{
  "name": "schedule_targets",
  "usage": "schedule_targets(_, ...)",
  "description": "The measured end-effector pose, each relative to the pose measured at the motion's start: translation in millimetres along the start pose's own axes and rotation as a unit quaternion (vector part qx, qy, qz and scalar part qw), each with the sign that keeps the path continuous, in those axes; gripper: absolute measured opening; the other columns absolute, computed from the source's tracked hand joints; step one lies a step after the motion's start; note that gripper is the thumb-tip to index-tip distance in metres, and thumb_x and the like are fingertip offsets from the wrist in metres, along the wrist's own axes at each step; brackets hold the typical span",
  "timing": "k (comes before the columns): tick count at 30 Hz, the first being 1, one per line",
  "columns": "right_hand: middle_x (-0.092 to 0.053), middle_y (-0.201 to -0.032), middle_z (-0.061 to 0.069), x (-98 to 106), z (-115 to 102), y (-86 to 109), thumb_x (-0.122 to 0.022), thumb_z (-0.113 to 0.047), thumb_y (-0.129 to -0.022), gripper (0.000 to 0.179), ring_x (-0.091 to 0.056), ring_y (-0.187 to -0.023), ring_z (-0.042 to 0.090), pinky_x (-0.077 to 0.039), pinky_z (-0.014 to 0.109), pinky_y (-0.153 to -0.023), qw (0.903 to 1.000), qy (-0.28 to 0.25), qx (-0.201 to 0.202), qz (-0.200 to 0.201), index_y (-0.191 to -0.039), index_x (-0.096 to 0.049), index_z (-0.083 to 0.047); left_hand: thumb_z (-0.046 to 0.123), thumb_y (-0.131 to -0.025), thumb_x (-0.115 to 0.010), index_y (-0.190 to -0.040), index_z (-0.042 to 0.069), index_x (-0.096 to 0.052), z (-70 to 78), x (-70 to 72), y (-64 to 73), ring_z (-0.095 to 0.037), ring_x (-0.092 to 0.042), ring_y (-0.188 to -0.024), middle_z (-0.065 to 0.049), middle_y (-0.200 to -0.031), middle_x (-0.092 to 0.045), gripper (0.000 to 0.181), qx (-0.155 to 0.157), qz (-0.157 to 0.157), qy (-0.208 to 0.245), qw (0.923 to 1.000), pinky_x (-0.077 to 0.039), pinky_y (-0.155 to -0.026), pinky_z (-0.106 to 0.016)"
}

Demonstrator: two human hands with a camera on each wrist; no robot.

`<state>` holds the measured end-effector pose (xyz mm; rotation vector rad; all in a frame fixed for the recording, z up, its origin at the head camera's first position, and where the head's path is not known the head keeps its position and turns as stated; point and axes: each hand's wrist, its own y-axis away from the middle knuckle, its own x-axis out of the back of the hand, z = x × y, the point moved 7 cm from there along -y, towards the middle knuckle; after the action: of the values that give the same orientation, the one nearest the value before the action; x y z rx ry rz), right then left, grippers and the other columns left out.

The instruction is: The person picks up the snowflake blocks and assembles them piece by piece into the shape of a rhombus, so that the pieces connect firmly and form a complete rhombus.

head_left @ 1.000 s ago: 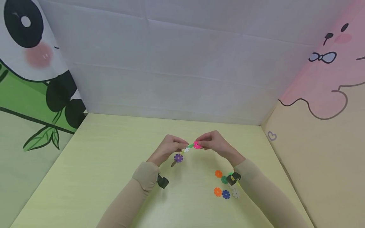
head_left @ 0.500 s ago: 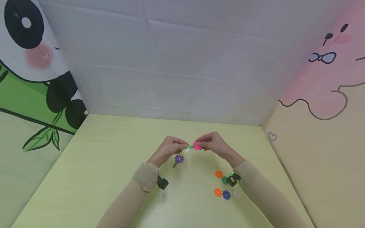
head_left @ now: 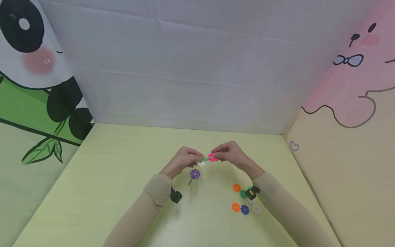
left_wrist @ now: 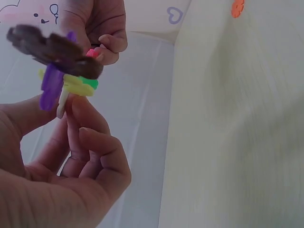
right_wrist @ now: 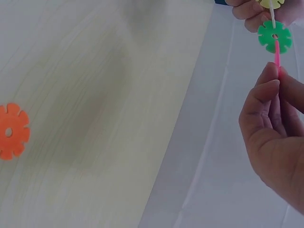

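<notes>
Between the hands hangs a chain of interlocked plastic snowflake discs. My right hand (head_left: 231, 153) pinches the pink snowflake disc (head_left: 212, 157) at one end. My left hand (head_left: 184, 160) pinches the chain at the white snowflake disc (left_wrist: 62, 103), thumb and fingertips together. The green snowflake disc (right_wrist: 275, 37) sits between the pink and white ones, slotted edge to edge with the pink. Beyond the white one come a yellow disc (left_wrist: 78, 86), a purple disc (head_left: 195, 174) and a brown disc (left_wrist: 47, 47), which dangle below the left hand.
Loose snowflake discs lie on the pale yellow table (head_left: 123, 164) near the right wrist: two orange discs (head_left: 236, 207), a blue disc (head_left: 245, 209), a green one (head_left: 243, 194) and pale ones (head_left: 255, 208), partly hidden by the wrist camera. A white wall (head_left: 185, 99) closes the back.
The purple and brown end of the chain has swung slightly down and to the right, with brown now more edge-on. Both hands keep their hold almost in place.
</notes>
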<state>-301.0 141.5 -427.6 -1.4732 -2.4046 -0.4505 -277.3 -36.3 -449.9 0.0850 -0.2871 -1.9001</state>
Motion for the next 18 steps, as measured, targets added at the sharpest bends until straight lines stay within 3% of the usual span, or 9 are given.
schedule_targets(10,-0.071,-0.088,0.007,-4.1,-8.1,-1.8,-0.072,-0.016,-0.087,0.018,-0.065,-0.084,0.032,-0.051,0.048,-0.078,0.9998,0.014,0.011,-0.006,-0.100,-0.073,-0.004,0.019,-0.085,-0.074,-0.098,0.004,-0.073,0.3,-6.3,-4.5,-0.014,-0.042,-0.059,-0.007,-0.085,-0.064,0.020,0.014,-0.045,0.031,0.9984,-0.041,-0.060,-0.028)
schedule_targets(15,-0.071,-0.086,0.007,-6.9,-12.5,-1.9,-0.072,-0.014,-0.087,0.017,-0.065,-0.086,0.036,-0.048,0.054,-0.081,0.9998,0.008,0.016,-0.012,-0.100,-0.072,-0.003,0.020,-0.085,-0.074,-0.099,0.004,-0.073,1.8,-9.3,-5.4,-0.013,-0.046,-0.062,-0.009,-0.087,-0.064,0.021,0.011,-0.053,0.035,0.9979,-0.042,-0.059,-0.027)
schedule_targets(18,-0.071,-0.086,0.007,-7.6,-14.6,-1.7,-0.072,-0.015,-0.087,0.018,-0.065,-0.085,0.035,-0.051,0.050,-0.078,0.9997,0.009,0.020,-0.014,-0.101,-0.072,-0.003,0.021,-0.085,-0.074,-0.098,0.004,-0.073,3.6,-10.1,-5.2,-0.012,-0.048,-0.062,-0.009,-0.086,-0.064,0.021,0.005,-0.051,0.028,0.9983,-0.043,-0.059,-0.026)
